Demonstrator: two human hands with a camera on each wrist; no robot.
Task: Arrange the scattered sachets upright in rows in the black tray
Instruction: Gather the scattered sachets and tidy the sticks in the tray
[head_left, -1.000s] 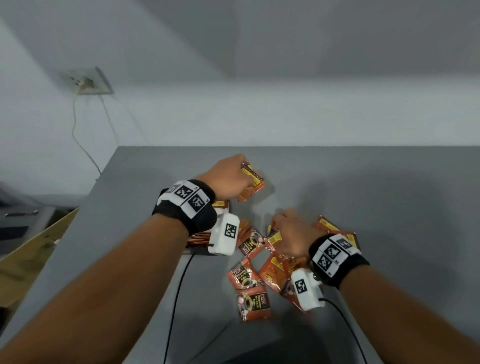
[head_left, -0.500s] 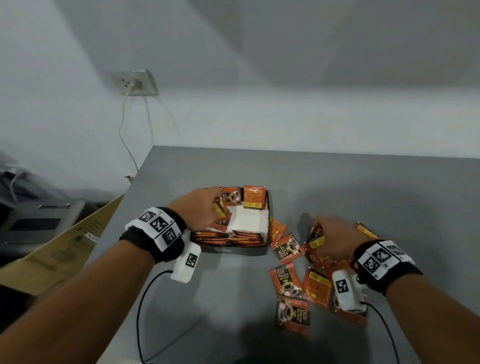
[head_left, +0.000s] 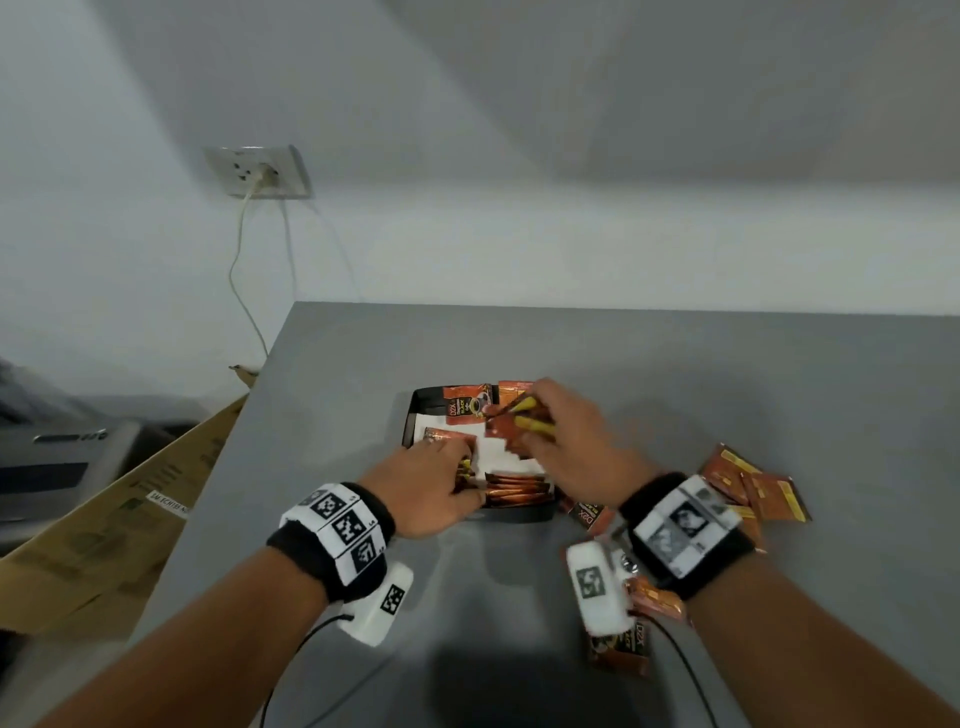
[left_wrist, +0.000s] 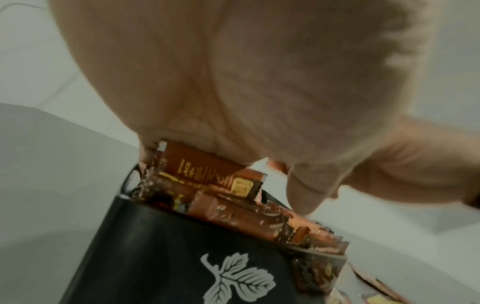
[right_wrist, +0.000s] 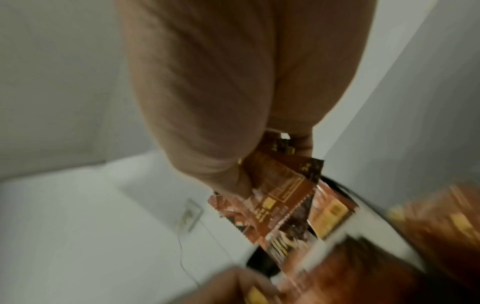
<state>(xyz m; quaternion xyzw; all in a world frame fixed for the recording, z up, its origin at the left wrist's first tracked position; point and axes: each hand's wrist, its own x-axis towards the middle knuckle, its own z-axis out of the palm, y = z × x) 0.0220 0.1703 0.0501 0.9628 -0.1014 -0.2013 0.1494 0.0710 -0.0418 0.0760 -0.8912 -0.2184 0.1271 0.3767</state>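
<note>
The black tray (head_left: 410, 422) sits mid-table with a white paper lining, orange-brown sachets upright at its back and more packed along its front (head_left: 517, 491). My left hand (head_left: 457, 470) lies over the front-left row, fingers curled down on those sachets (left_wrist: 207, 168), thumb free above the tray's leaf-printed wall (left_wrist: 155, 246). My right hand (head_left: 519, 428) hovers over the tray's right half and pinches a small bunch of sachets (head_left: 506, 431), shown in the right wrist view as held sachets (right_wrist: 280, 197). Loose sachets (head_left: 753, 480) lie scattered right of the tray, and others (head_left: 618, 644) under my right wrist.
The grey table (head_left: 675, 374) ends at a left edge close to the tray. A cardboard box (head_left: 130, 519) and a grey machine (head_left: 52, 457) stand left of it. A wall socket (head_left: 257, 171) has a cable hanging down. Black cables trail from both wrists.
My right hand left the scattered pile and rose over the tray with sachets in its grip. My left hand shifted from the tray's left side to the front-left row.
</note>
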